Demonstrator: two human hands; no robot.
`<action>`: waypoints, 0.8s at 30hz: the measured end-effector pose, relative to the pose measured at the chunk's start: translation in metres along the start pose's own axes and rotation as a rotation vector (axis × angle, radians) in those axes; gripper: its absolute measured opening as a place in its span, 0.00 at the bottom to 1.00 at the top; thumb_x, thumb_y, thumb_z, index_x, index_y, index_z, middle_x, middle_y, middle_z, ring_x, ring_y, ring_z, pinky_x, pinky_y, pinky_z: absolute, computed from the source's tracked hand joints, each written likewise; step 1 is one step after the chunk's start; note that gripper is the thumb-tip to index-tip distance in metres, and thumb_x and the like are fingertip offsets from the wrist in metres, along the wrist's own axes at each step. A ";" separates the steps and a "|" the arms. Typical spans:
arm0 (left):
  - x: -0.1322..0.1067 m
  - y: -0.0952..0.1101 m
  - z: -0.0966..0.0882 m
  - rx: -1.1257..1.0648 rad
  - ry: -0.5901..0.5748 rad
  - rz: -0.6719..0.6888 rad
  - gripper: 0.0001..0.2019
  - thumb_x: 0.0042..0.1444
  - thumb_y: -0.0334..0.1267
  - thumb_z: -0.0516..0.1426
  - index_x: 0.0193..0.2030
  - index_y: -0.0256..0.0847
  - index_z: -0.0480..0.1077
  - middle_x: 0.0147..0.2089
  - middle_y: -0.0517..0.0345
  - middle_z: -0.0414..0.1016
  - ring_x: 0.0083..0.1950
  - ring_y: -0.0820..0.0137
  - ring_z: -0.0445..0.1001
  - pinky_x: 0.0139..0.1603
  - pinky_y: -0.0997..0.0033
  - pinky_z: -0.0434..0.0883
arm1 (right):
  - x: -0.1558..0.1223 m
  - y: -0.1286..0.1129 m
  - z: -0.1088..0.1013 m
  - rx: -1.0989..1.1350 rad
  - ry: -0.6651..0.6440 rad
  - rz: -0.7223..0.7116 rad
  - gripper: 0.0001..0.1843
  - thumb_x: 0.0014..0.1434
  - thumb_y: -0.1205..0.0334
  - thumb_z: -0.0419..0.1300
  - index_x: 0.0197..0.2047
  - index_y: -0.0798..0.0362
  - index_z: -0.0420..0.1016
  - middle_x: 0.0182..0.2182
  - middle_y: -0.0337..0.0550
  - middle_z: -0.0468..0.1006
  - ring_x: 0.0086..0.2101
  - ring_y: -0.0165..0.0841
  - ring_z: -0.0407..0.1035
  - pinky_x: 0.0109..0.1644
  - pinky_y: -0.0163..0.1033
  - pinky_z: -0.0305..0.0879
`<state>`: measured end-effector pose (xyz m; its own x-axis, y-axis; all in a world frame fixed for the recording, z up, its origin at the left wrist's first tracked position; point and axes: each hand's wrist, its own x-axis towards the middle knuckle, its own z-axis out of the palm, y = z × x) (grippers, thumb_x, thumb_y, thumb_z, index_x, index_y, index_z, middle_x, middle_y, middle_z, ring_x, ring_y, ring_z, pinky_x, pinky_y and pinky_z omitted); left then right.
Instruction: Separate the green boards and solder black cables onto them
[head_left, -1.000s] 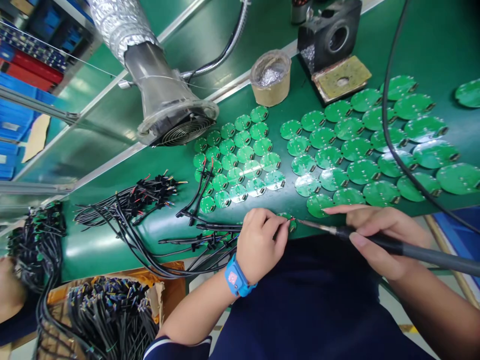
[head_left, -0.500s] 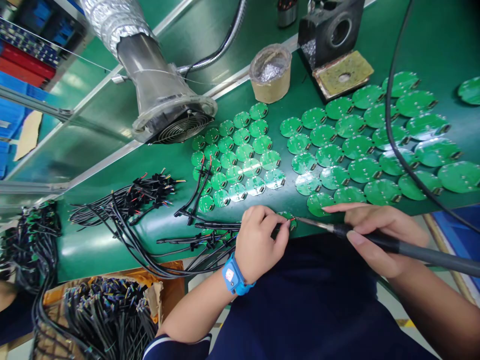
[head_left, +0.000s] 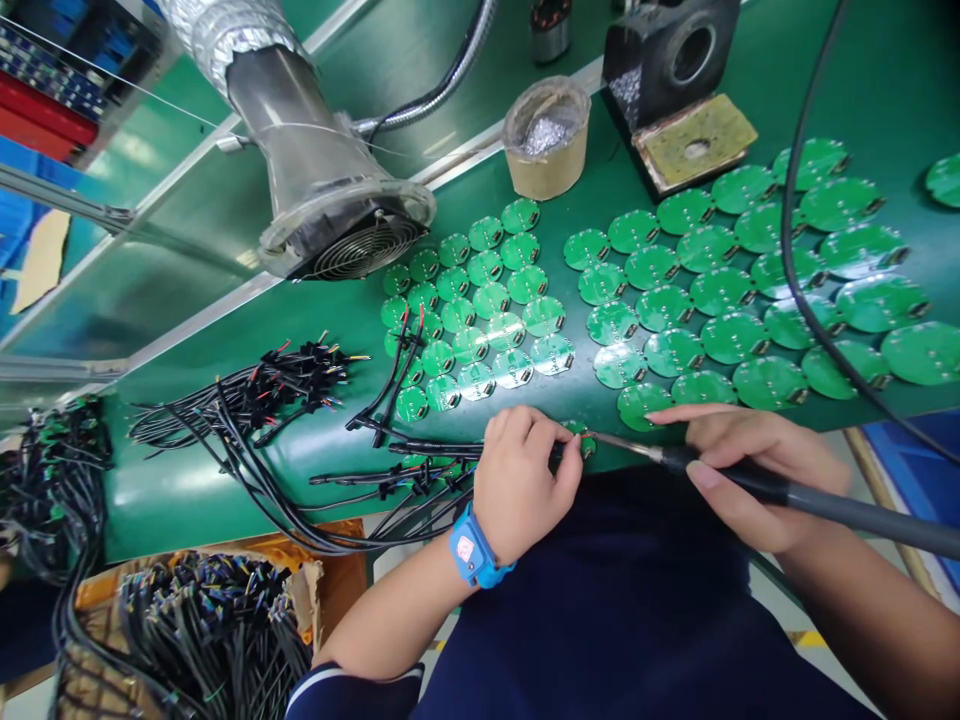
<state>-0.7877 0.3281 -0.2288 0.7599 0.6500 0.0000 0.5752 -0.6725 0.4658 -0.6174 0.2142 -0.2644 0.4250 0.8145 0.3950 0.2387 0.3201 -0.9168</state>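
Head view: soldering iron (head_left: 772, 487) slanted, tip pointing left.

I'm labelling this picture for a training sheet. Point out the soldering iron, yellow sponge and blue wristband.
Soldering iron (head_left: 825, 503), head view: grey part of its handle.
Yellow sponge (head_left: 705, 124), head view: top face, near its hole.
Blue wristband (head_left: 467, 550), head view: face with the pale label.
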 end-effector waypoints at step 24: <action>0.000 -0.001 -0.001 0.003 -0.018 0.005 0.06 0.57 0.37 0.52 0.34 0.38 0.68 0.35 0.54 0.65 0.39 0.68 0.64 0.41 0.64 0.63 | 0.013 -0.004 -0.002 0.023 -0.054 0.045 0.14 0.41 0.77 0.58 0.31 0.51 0.65 0.18 0.29 0.62 0.18 0.25 0.60 0.43 0.57 0.71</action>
<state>-0.7886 0.3288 -0.2286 0.7680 0.6403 -0.0135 0.5722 -0.6766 0.4635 -0.6113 0.2226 -0.2558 0.3871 0.8531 0.3499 0.1994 0.2930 -0.9351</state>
